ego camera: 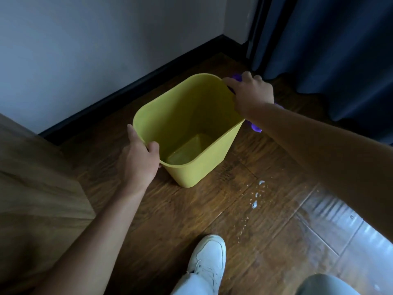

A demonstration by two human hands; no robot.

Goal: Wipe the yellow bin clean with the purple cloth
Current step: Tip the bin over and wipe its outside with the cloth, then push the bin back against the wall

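The yellow bin [212, 154] stands on the wooden floor, tilted a little, its open top facing me and its inside empty. My left hand [138, 160] grips the near left rim, thumb over the edge. My right hand [251, 92] is closed on the far right rim and presses the purple cloth [255, 127] against the bin's outer right wall. Only scraps of the cloth show, one above my fingers and one below my forearm; the hand and arm hide the remainder.
A white wall with a black skirting board [131, 86] runs behind the bin. Dark blue curtains [331, 50] hang at the right. A wooden furniture panel [36, 184] stands at the left. White specks [256, 199] lie on the floor by my white shoe [209, 258].
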